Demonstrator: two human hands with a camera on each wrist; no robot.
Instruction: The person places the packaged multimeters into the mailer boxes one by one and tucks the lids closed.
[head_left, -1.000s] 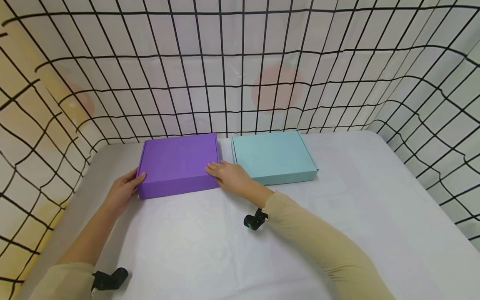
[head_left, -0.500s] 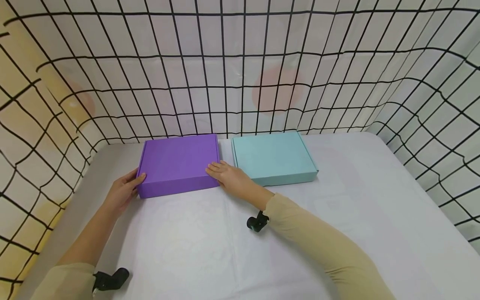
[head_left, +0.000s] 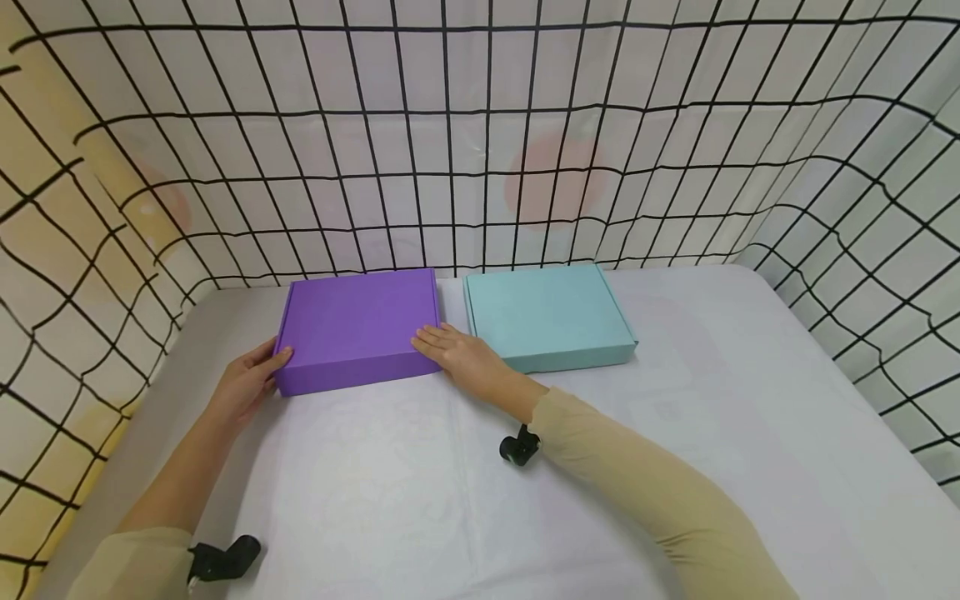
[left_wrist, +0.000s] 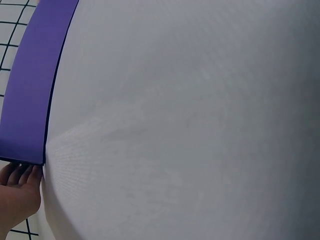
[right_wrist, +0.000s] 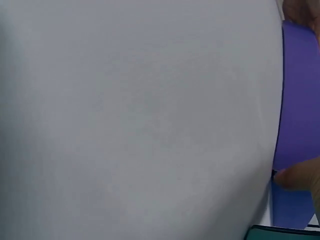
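Observation:
Against the back of the white surface lies a closed purple cardboard box (head_left: 360, 321). My left hand (head_left: 243, 383) holds its left front corner, thumb on the top edge and fingers against the left side. In the left wrist view, the curled fingers (left_wrist: 22, 172) touch the end of the purple box (left_wrist: 32, 85). My right hand (head_left: 468, 362) rests at the right front corner, its fingers extended over the top. The right wrist view shows the thumb (right_wrist: 295, 176) against the box's front face. Just right of the purple box lies a closed light-teal box (head_left: 551, 317).
A black grid net (head_left: 468, 175) rises behind the boxes and along both sides. The white cloth-covered surface (head_left: 375, 483) extends toward me and to the right. Black wrist cameras (head_left: 225, 558) stick out from both sleeves.
My right wrist has shifted slightly right and down, while its fingers stay at the purple box's corner. The left hand and both boxes stay in place.

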